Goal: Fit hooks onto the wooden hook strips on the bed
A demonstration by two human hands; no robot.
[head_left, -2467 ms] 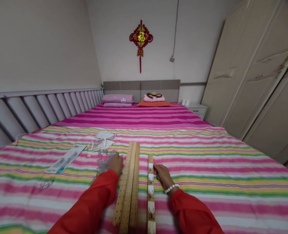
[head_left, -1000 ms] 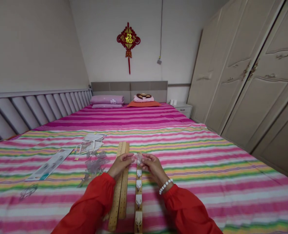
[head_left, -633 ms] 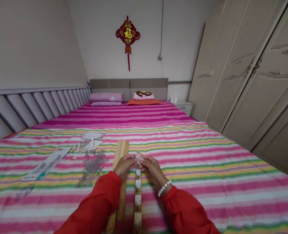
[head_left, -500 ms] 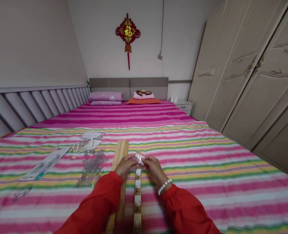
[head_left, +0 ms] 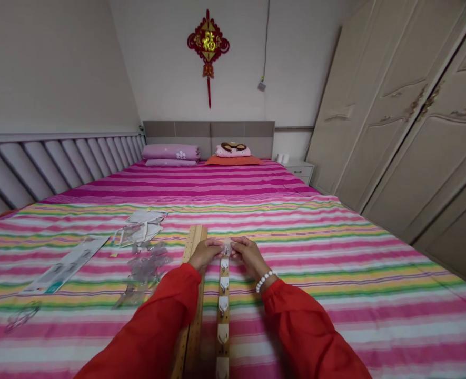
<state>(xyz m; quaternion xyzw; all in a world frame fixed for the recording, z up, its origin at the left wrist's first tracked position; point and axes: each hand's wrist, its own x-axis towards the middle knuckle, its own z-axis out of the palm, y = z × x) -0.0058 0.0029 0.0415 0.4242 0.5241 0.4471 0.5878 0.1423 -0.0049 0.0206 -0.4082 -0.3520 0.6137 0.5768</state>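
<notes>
A wooden strip [head_left: 225,316] lies lengthwise before me, with a row of white hooks [head_left: 223,303] fixed along it. At its far end a small whitish hook [head_left: 227,246] sits between my hands, over or on the wood; I cannot tell which. My left hand [head_left: 205,253] pinches the hook's left side with closed fingers. From the right, the thumb and fingers of my right hand [head_left: 250,253] close on it too. Beside the strip, to the left, more perforated wooden strips [head_left: 195,242] lie side by side, partly under my left sleeve.
Clear plastic pieces [head_left: 148,266] are heaped on the striped bed cover [head_left: 359,284]. Packets [head_left: 138,231] lie behind them. Further left are a long hook card [head_left: 67,266] and a thin looped item [head_left: 22,316]. A wardrobe [head_left: 406,137] stands at the right.
Both hands and the hook have shifted slightly away from me, toward the strip's far end. The hook appears lower against the wood. The camera view has tilted a little.
</notes>
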